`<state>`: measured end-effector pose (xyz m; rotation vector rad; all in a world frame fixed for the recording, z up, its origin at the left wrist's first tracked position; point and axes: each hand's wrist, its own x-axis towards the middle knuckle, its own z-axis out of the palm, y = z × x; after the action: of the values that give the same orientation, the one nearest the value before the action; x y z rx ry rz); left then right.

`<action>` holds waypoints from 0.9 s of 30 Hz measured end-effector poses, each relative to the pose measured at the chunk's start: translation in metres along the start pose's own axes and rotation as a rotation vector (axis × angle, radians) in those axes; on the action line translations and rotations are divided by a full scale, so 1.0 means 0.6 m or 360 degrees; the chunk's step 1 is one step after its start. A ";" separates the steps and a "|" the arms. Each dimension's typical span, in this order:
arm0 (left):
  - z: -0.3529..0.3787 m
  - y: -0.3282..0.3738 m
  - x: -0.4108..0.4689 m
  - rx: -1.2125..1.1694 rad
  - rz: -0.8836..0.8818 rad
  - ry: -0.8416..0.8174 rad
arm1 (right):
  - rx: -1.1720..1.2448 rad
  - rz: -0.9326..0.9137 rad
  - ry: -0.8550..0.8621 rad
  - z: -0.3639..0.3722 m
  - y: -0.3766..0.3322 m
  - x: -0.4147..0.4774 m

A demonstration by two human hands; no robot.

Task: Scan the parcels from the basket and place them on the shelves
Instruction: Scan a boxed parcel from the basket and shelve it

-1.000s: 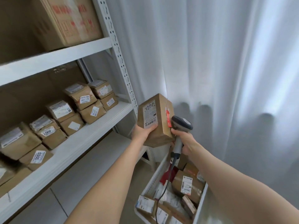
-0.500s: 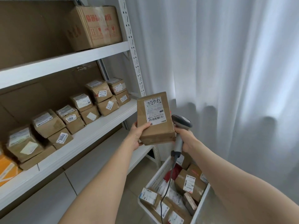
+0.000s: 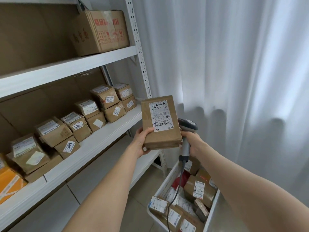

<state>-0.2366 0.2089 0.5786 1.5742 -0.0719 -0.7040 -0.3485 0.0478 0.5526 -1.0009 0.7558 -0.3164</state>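
Note:
My left hand grips a brown cardboard parcel by its lower left corner, its white label with a barcode facing me. To its right, my right hand holds a grey barcode scanner by the handle, the scanner head partly hidden behind the parcel. Its cable hangs down into the white basket at the lower right, which holds several labelled parcels. The middle shelf on the left carries several stacked brown parcels.
A large cardboard box sits on the upper shelf. An orange package lies at the left end of the middle shelf. White curtains hang on the right. A lower shelf board runs below.
The parcel has turned so its labelled face points at me. My view has swung left, showing more of the shelves. Both hands keep their grips.

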 end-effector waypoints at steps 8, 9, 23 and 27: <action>-0.038 0.001 0.039 0.0344 0.0236 0.0092 | 0.0081 -0.0042 -0.0066 0.041 -0.003 -0.006; -0.041 0.000 0.043 0.0371 0.0242 0.0084 | 0.0072 -0.0054 -0.0057 0.045 -0.003 -0.005; -0.092 -0.009 0.071 0.0135 0.0237 0.0234 | -0.0227 -0.0144 -0.0225 0.079 -0.003 -0.031; -0.099 -0.015 0.079 0.0073 0.0299 0.0295 | -0.0401 -0.0143 -0.0260 0.094 0.006 -0.048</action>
<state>-0.1735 0.2416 0.5497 1.6453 -0.0980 -0.4104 -0.3297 0.1020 0.5794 -1.2851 0.6125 -0.2165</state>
